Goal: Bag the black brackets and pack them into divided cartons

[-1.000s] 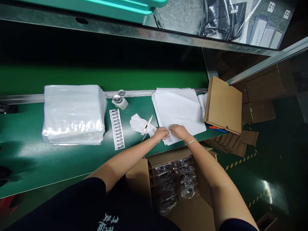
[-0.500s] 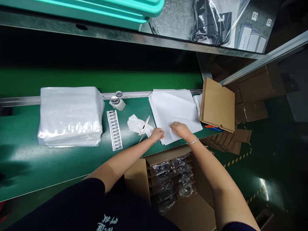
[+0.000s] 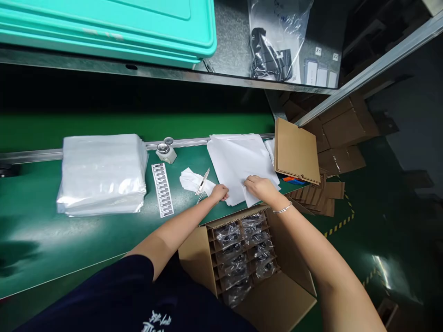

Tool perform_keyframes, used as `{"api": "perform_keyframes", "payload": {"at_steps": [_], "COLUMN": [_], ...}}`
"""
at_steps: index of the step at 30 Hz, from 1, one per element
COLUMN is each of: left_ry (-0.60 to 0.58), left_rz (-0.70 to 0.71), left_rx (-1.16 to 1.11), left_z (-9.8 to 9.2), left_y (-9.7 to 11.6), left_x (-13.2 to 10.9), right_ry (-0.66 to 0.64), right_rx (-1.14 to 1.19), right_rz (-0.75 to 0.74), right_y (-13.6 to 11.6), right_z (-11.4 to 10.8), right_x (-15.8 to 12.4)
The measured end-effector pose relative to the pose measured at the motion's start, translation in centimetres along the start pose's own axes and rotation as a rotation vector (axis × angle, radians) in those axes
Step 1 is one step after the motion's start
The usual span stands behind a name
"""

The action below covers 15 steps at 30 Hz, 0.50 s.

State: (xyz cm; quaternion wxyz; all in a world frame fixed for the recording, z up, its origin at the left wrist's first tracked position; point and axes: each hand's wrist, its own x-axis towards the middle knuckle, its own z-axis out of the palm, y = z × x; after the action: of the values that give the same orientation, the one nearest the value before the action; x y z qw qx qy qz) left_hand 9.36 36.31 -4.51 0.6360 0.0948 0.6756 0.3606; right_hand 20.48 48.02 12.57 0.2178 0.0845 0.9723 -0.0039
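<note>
A stack of thin white sheets (image 3: 238, 159) lies at the right part of the green workbench. My right hand (image 3: 260, 188) is closed in a pinch on the top sheet, whose near edge is drawn up in a fold. At the stack's near left corner, my left hand (image 3: 220, 192) has its fingers curled on the sheets' edge. Beside the left hand, a utility knife (image 3: 202, 181) rests on a crumpled white cloth or paper (image 3: 189, 179). Tweezers (image 3: 201, 197) partly show next to my left wrist.
Clear plastic bags (image 3: 104, 173) are stacked at left, near a label strip (image 3: 162, 190) and a pump bottle (image 3: 166, 153). Flat cardboard boxes (image 3: 297, 150) stand at right. Below the bench edge, an open carton (image 3: 195, 258) holds bagged items. Overhead, a shelf bears a teal bin (image 3: 104, 34).
My right hand has pulled the top sheet's near edge toward me, and its fold has grown. My left hand stays at the corner. The camera view has shifted.
</note>
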Motion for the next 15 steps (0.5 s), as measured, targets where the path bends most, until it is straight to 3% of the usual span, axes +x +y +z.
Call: {"api": "perform_keyframes", "payload": {"at_steps": [4, 7, 9, 12, 15], "left_ry": [0.040, 0.041, -0.066, -0.257, -0.217], "left_rz": [0.105, 0.246, 0.348, 0.441, 0.382], "left_rx": [-0.023, -0.088, -0.140, -0.036, 0.128], "left_z": [-2.4, -4.2, -4.2, -1.4, 3.9], "left_y": [0.7, 0.3, -0.9, -4.7, -9.8], "left_x": [-4.7, -10.7, -15.3, -21.4, -24.2], "right_ry": [0.042, 0.040, 0.017, -0.050, -0.126], "right_rx": [-0.012, 0.010, 0.027, 0.075, 0.146], "right_rz": [-0.058, -0.135, -0.179, -0.148, -0.004], "right_y": [-2.9, -7.2, -11.0, -17.4, -22.6], "right_z": [-2.4, -3.2, -2.4, 1.4, 6.7], "right_x": [-4.1, -8.8, -12.5, -17.6, -21.2]}}
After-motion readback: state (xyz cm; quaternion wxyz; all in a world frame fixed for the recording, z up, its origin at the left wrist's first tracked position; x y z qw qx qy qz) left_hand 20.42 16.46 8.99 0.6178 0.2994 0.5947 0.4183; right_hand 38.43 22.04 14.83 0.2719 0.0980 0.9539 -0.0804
